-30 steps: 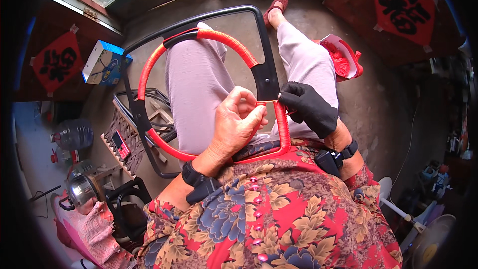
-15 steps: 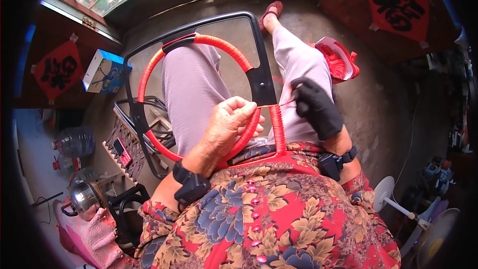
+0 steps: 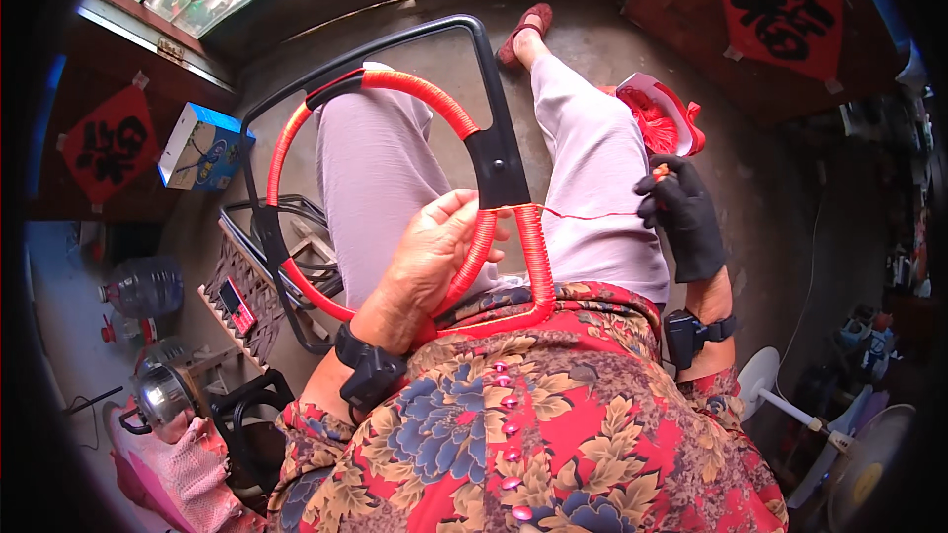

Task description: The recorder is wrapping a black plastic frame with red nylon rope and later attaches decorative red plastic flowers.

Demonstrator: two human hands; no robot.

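Note:
Across my lap lies a black metal frame with a rounded outer bar and an inner ring. Red cord wraps much of the ring, while bare black gaps remain between the wrapped stretches. My left hand is closed round the wrapped part just below the black plate, its fingertips partly hidden behind the ring. From that spot a thin red cord runs nearly straight to the right. My right hand, in a black glove with bare fingertips, is closed on the cord's other end, above my right thigh.
Past my right knee sits an open box of red cord. On the left are a blue and white box, a folding stool with a red phone on it, and a metal pot. A white fan stands lower right.
My right hand has moved right, away from the frame, drawing the red cord out into a longer line. The frame and my left hand have shifted slightly left in the picture.

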